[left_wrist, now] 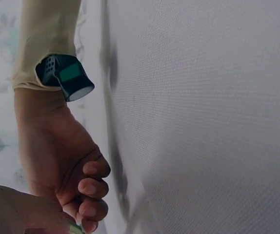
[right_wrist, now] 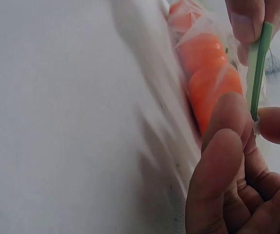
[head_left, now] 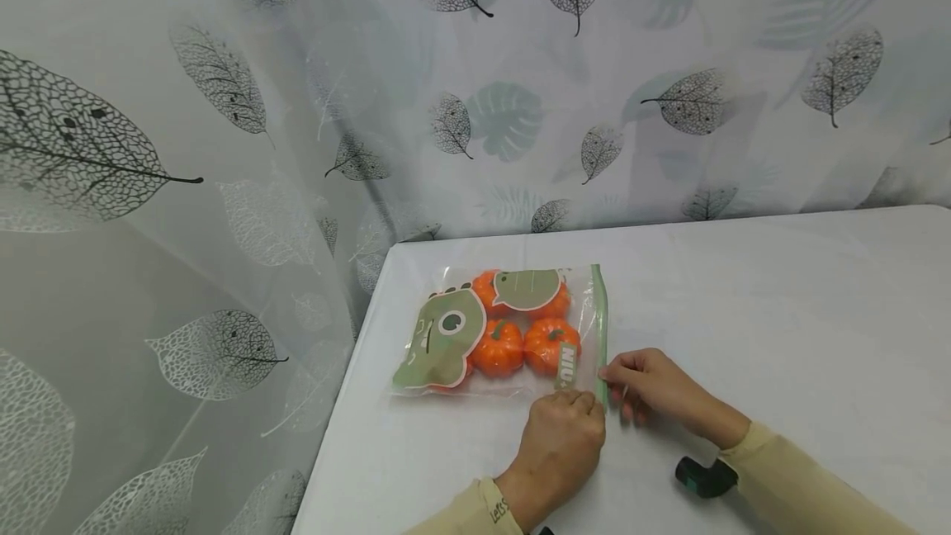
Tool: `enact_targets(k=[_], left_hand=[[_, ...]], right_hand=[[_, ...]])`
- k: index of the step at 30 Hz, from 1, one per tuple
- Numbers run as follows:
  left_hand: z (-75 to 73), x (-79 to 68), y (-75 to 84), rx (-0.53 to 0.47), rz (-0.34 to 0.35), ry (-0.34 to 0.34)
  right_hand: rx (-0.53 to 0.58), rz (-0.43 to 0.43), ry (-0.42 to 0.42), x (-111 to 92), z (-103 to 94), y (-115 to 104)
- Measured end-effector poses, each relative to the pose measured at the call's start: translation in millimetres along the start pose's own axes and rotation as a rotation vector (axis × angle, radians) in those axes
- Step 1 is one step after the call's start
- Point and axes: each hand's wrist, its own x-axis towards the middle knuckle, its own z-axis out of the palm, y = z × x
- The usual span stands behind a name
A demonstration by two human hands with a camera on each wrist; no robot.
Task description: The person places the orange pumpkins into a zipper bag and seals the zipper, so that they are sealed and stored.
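A clear zip bag (head_left: 513,393) printed with a green cartoon creature lies on the white table. Several orange toy pumpkins (head_left: 499,348) are inside it. Along its right side runs a green zip strip (head_left: 602,312). My left hand (head_left: 560,444) pinches the near end of this strip, with the fingers curled. Just to the right, my right hand (head_left: 657,390) pinches the strip between thumb and forefinger. A small white slider (right_wrist: 255,127) shows at its fingertips in the right wrist view, where the other fingers curl loosely beneath.
A dark wrist camera (head_left: 706,477) sits at the right sleeve cuff. The white table (head_left: 780,312) extends to the right of the bag. Behind and to the left hangs a leaf-printed curtain (head_left: 520,188).
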Motion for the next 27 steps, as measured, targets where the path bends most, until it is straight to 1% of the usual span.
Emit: enact_targets(k=[7,17,27], left_hand=[[-0.2,-1.0,0.1,-0.022,-0.007,-0.008],[-1.6,-2.4,-0.1,-0.018,-0.014,0.005],[-2.5,-2.1,-0.1,-0.015,-0.011,0.010]], right_hand=[[-0.023,0.012,0.026,7,-2.0,0],[-0.029,0.036,0.050,14,-3.6,0],[-0.020,0.032,0.061,20,-8.0,-1]])
